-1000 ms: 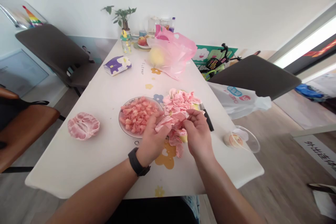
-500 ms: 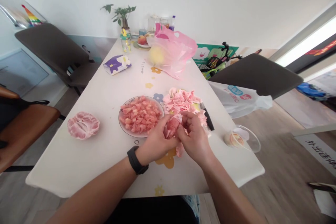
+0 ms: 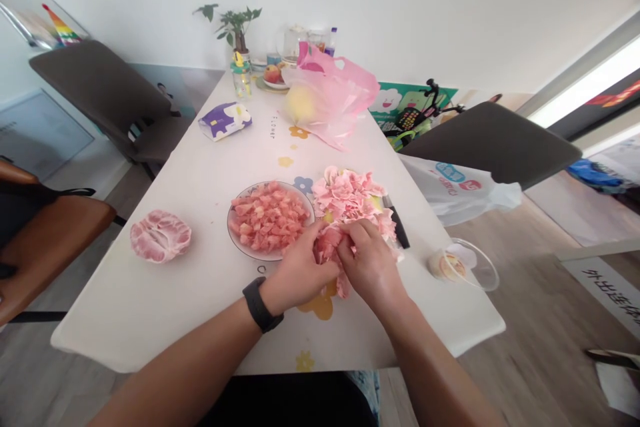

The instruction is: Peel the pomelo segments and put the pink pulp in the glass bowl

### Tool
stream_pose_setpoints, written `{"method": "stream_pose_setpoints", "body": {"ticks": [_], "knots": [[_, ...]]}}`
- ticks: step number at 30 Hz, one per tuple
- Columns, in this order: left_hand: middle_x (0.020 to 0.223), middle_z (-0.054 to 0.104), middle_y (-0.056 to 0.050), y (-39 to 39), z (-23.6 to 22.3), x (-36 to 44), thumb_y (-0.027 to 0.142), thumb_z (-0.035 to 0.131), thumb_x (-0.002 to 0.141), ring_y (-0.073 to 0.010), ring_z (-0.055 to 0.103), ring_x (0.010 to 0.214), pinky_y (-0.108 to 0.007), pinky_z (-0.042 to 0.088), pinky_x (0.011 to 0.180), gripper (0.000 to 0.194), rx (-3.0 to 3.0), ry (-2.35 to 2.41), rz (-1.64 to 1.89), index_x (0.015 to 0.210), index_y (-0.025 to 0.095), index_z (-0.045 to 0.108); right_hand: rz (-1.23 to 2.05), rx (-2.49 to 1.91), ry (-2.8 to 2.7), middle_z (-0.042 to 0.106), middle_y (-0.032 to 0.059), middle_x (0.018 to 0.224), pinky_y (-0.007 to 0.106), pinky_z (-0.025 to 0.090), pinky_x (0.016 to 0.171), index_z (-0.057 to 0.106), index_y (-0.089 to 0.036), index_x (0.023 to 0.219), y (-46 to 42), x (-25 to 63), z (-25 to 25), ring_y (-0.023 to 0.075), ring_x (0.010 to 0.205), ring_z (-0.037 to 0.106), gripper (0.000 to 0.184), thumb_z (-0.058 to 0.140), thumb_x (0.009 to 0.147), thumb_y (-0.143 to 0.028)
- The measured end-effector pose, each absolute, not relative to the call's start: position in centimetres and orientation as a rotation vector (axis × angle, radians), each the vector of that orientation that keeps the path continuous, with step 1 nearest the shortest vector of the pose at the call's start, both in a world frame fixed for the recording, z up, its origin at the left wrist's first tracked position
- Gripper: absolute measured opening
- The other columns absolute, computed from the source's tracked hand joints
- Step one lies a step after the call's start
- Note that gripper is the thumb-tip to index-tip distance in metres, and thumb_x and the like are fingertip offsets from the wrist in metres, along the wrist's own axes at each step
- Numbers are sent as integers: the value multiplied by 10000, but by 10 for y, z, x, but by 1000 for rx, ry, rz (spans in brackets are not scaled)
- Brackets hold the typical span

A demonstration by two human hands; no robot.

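My left hand (image 3: 299, 271) and my right hand (image 3: 369, 261) are closed together on a pink pomelo segment (image 3: 326, 245) just above the white table (image 3: 165, 300). A black watch sits on my left wrist. Left of the hands stands a plate (image 3: 240, 244) heaped with pink pomelo flesh pieces (image 3: 267, 217). Behind the hands lies a pile of pink peel and membrane scraps (image 3: 350, 195). A peeled pomelo half (image 3: 160, 235) rests alone at the table's left.
A black-handled knife (image 3: 398, 225) lies right of the scrap pile. A clear plastic cup (image 3: 463, 265) lies near the right edge. A pink bag (image 3: 330, 97), tissue pack (image 3: 225, 121), plant and bottles stand at the far end. Chairs flank both sides.
The hands have drawn together over the segment and lowered slightly; a second ago they held it spread apart between them.
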State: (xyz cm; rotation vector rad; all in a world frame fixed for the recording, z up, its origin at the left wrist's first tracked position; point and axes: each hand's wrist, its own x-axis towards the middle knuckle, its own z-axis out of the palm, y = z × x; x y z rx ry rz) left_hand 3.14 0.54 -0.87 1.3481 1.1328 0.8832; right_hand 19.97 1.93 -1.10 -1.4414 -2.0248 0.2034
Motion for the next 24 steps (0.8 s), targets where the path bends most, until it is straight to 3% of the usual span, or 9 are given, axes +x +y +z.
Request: {"method": "stream_pose_setpoints", "body": {"ticks": [5,11,17,20,24], "knots": [[1307,711,-96,9,-5,23,169,687,781,-301,673,1172,-428,551,1013,661,1407,1092,831,1434,220,598,479,-1488,-1901,651,26,808,312,448,632,544,-251,824,15,202,0,205,737,611,129,483,926,-200],[1292,744,-100,13,0,17,150,634,767,-281,717,1071,-424,575,949,709,1404,990,696,1473,207,606,744,-1394,-1993,597,-19,685,299,408,598,502,-261,760,9,217,11,174,621,525,143,505,893,-209],[1366,739,-94,11,3,15,191,621,807,-282,703,1157,-431,542,1026,710,1488,978,647,1516,217,597,1241,-1315,-1871,718,-19,672,341,513,674,546,-273,846,6,225,13,214,671,676,132,473,928,-201],[1414,715,-98,11,1,16,214,624,845,-288,672,1252,-435,494,1107,684,1526,1007,646,1528,209,584,1042,-1403,-1853,687,-33,621,341,506,670,524,-276,790,3,217,12,206,625,656,140,505,899,-191],[1401,713,-101,11,-4,19,270,680,871,-293,670,1254,-411,496,1078,667,1544,1102,646,1526,224,561,664,-1484,-1908,655,-15,647,322,467,636,530,-268,748,-2,208,8,199,643,622,170,537,908,-211]]}}
